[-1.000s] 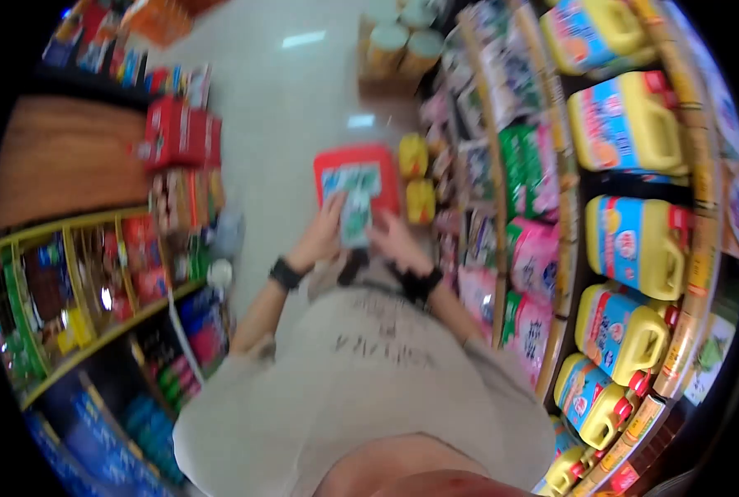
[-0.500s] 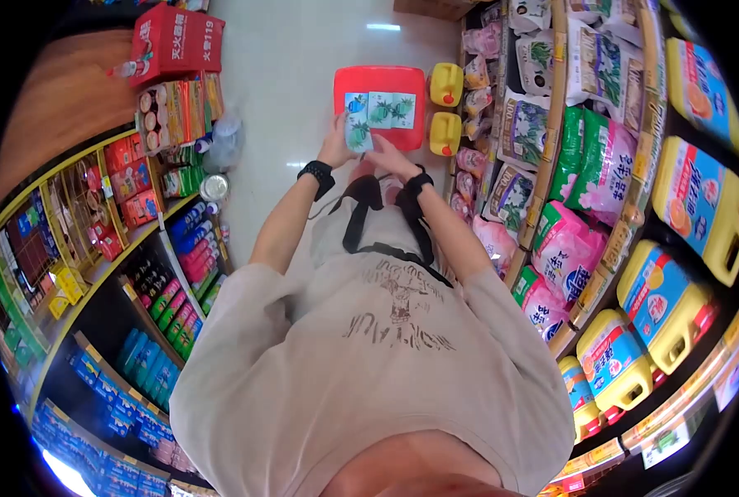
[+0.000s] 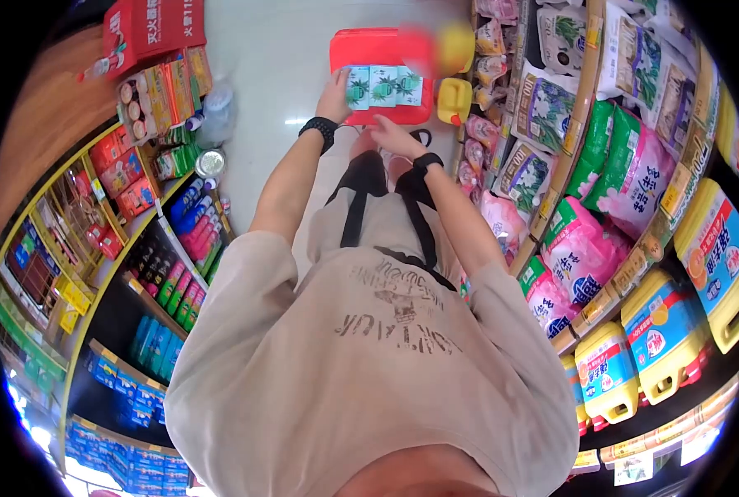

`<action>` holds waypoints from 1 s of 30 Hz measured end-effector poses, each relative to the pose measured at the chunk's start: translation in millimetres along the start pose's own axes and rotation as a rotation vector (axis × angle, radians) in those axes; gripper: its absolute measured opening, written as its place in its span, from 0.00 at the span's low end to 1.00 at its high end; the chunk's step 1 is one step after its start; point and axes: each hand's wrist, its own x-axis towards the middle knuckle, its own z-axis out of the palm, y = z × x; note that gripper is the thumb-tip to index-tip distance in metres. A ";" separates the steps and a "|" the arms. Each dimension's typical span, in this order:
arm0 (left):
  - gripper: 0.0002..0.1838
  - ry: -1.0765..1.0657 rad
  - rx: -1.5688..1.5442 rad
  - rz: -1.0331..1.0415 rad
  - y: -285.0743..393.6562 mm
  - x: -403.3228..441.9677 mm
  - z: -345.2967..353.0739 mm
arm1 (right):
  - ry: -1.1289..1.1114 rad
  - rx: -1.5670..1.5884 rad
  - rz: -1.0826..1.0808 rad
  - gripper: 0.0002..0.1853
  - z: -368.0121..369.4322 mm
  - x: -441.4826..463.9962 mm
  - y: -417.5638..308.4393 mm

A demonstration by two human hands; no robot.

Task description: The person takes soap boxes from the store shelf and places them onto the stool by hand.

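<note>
Three flat white packets with green plant pictures (image 3: 383,86) lie side by side on a red square plastic surface (image 3: 361,51) low in front of me. My left hand (image 3: 334,99) has its fingers at the left edge of the leftmost packet (image 3: 358,88), pinching it. Below the packets, near the red surface's front edge, my right hand (image 3: 396,138) is empty, its fingers apart and pointing left. Each wrist carries a dark band.
Yellow jugs (image 3: 454,101) stand right of the red surface; part of that area is blurred. Shelves of bagged goods (image 3: 543,99) and large yellow bottles (image 3: 667,331) line my right. Packed shelves (image 3: 150,282), a red box (image 3: 158,33) and a round tin (image 3: 210,164) stand left.
The packet held between both hands has been lowered beside the others, into line with them. My right hand has let go and moved slightly right. The view has shifted.
</note>
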 end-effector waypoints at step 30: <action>0.31 -0.268 0.043 0.788 170.4 -49.4 -33.4 | 0.999 -0.091 -0.079 0.15 -37.4 -350.3 -100.4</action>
